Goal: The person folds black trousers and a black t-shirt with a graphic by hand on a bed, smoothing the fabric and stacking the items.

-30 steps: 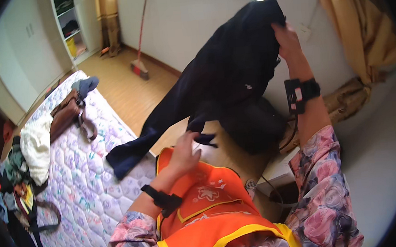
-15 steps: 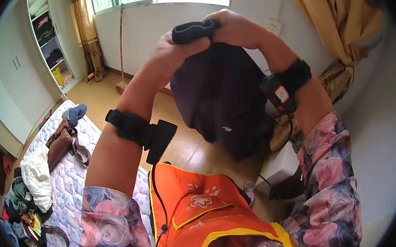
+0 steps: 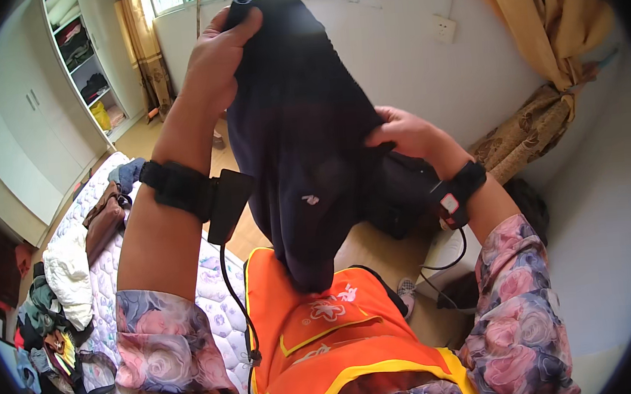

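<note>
A black garment [image 3: 301, 116] with a small white mark hangs in front of me, its lower end touching my orange apron [image 3: 336, 345]. My left hand [image 3: 215, 62], raised high, grips the garment's top corner with the thumb pressed over the cloth. Lower down on the other side, my right hand [image 3: 406, 130] is closed on the garment's right edge; its fingertips are partly hidden by the cloth. A further dark fold hangs below that hand. Whether the garment is a top or trousers I cannot tell.
To the left, a bed with a quilted floral mattress [image 3: 217, 311] bears a brown bag [image 3: 107, 229], a white cloth [image 3: 69, 282] and piled clothes [image 3: 41, 318]. A white wardrobe [image 3: 18, 140] stands behind it. On the right are a white box [image 3: 452, 252] and a tied curtain [image 3: 527, 130].
My hands have moved apart: the left rose up and left with the garment's top corner, the right dropped to its right edge. The garment now hangs stretched out between them.
</note>
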{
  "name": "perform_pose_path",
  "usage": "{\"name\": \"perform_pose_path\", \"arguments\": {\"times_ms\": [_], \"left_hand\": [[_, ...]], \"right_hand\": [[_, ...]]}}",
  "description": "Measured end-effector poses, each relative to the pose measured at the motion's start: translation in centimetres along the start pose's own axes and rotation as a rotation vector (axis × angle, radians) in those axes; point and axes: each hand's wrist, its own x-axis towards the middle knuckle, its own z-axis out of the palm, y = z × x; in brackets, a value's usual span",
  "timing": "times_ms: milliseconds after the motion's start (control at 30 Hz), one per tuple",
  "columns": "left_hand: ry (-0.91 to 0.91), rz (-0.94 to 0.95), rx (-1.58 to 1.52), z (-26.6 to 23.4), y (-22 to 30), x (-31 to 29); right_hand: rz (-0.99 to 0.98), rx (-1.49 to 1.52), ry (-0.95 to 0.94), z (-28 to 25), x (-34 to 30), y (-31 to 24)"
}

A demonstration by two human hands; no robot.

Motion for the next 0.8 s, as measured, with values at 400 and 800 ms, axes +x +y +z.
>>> {"name": "perform_pose_path", "arguments": {"times_ms": [400,800], "left_hand": [[-0.165,-0.251,0.054,-5.0,2.2,-1.0],[-0.177,-0.234,0.223,-3.9,2.7,-2.5]], "right_hand": [[-0.339,-0.521,0.43,-2.5,-1.3,-8.6],[-0.581,-1.276,0.663,-3.6,-0.1,-9.0]]}}
